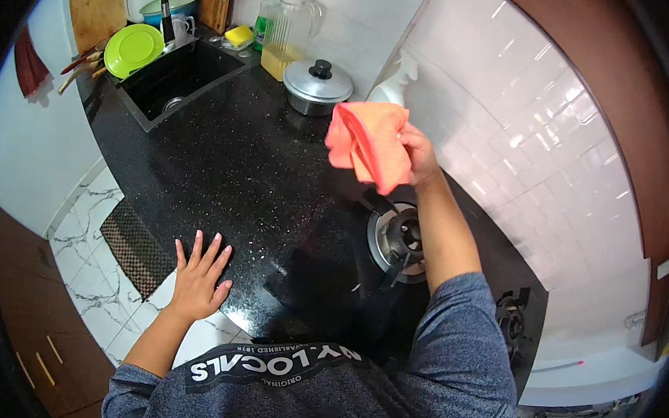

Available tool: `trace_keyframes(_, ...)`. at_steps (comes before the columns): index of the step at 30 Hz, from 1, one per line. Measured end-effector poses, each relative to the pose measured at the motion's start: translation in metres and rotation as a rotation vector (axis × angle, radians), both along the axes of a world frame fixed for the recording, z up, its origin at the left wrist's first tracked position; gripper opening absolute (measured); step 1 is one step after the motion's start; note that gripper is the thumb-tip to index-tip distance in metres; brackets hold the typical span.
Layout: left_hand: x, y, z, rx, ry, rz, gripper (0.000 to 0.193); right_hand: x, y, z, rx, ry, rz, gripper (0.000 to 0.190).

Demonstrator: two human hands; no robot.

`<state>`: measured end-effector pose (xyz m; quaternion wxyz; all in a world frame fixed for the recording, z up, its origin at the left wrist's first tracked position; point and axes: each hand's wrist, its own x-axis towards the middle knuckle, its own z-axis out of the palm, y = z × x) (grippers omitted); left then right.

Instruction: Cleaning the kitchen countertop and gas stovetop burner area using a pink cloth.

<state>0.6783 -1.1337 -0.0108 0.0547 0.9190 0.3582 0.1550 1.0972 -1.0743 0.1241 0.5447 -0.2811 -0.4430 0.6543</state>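
Observation:
My right hand (421, 154) is raised at the back of the counter, gripping a folded orange cloth (373, 142). The cloth hangs in front of a white spray bottle (392, 86) and just right of a lidded metal pot (318, 87). Below my right forearm sits a gas burner (403, 236), partly hidden by the arm. My left hand (199, 278) is spread flat, palm down, at the front edge of the black speckled countertop (217, 161), holding nothing.
A black sink (181, 79) lies back left, with a green plate (133, 50) beside it. A ribbed pitcher (285, 33), a green bottle (264, 21) and a yellow sponge (239, 35) stand along the wall. Another burner (509, 323) is at the right. A mat (137, 248) lies on the floor.

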Motion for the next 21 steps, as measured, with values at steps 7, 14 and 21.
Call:
trace_keyframes(7, -0.012, 0.011, -0.003, -0.082, -0.128, -0.161, 0.061, -0.042, -0.081, 0.021, 0.023, -0.304, -0.45, 0.045)
trace_keyframes(14, -0.056, 0.082, 0.0, 0.046, -0.33, -0.341, 0.054, -0.157, -0.172, -0.026, -0.081, -1.94, -0.755, 0.026)
trace_keyframes(21, -0.065, 0.118, -0.013, 0.082, -0.23, -0.351, 0.057, -0.198, -0.162, -0.128, -0.171, -1.81, -0.832, 0.049)
